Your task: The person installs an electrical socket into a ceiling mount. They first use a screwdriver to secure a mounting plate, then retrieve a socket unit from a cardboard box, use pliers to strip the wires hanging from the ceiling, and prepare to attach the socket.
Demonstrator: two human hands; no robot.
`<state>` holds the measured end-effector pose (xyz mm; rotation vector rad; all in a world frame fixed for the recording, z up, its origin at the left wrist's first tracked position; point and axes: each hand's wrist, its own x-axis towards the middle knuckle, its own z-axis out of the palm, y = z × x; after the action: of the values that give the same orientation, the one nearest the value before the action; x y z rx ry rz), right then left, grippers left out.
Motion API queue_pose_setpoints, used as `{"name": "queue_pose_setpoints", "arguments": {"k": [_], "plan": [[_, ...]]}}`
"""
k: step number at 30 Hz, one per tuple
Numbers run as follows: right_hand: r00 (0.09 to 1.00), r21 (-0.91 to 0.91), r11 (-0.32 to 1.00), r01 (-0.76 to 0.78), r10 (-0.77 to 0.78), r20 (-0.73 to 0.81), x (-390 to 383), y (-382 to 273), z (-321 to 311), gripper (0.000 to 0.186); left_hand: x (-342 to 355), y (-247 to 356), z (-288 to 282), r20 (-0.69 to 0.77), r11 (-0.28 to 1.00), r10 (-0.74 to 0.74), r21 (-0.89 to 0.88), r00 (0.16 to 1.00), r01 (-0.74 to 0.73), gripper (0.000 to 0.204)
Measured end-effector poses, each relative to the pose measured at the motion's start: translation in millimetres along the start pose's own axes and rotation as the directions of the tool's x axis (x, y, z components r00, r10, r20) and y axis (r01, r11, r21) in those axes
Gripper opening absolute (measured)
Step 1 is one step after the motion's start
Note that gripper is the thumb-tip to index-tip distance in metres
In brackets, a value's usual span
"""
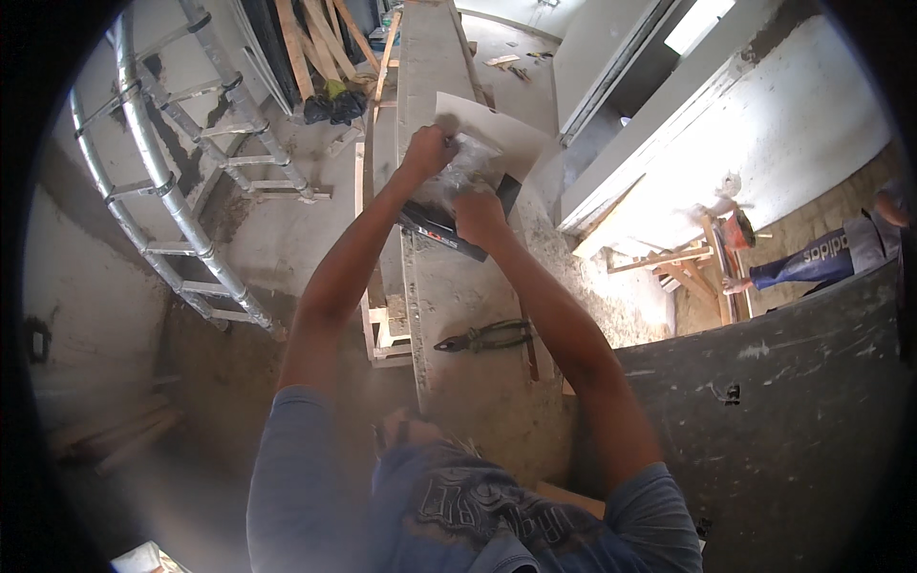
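A black cardboard box (pixel 449 239) sits on the long dusty bench (pixel 482 387), its pale-lined lid (pixel 506 134) raised on the far side. Clear crumpled plastic wrapping (pixel 465 164) rises out of the box. My left hand (pixel 430 151) is closed on the upper left of this wrapping. Lower down, my right hand (pixel 479 215) is closed on the wrapping over the box's near side. What lies inside the plastic cannot be made out. Nearer to me on the bench rest pliers (pixel 484 336) with dark green handles, beside a thin tool with a reddish handle (pixel 532 361).
A metal ladder (pixel 158 181) stands at the left. Wooden boards (pixel 320 43) and black bags (pixel 336 105) are at the far left. On the right, beyond a grey panel (pixel 764 401), another person's blue-sleeved arm (pixel 802 263) reaches toward a wooden frame (pixel 702 272).
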<state>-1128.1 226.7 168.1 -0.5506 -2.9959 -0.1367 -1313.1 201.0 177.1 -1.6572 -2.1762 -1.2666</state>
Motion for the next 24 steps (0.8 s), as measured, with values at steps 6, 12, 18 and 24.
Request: {"name": "queue_pose_setpoints", "arguments": {"k": [6,12,18,24], "plan": [[0.989,-0.069,0.996,-0.058,0.048,-0.138,9.9,25.1,6.2,0.017,-1.4,-0.5,-5.1,0.032,0.994,-0.095,0.054,0.995,0.093,0.021],[0.999,-0.094,0.995,-0.046,0.044,-0.027,5.4,19.8,-0.6,0.031,-8.0,-0.5,4.1,0.063,0.988,-0.157,0.025,0.986,0.155,0.025],[0.988,-0.174,0.985,-0.010,0.037,0.152,0.9,1.1,-9.2,0.031,-6.8,-14.7,6.8,0.004,0.979,-0.142,0.148,0.990,0.140,0.029],[0.990,-0.093,0.986,-0.136,0.140,0.028,-8.2,29.7,11.5,0.023,-10.1,9.9,15.7,0.058,0.986,-0.165,0.023,0.985,0.164,0.027]]}}
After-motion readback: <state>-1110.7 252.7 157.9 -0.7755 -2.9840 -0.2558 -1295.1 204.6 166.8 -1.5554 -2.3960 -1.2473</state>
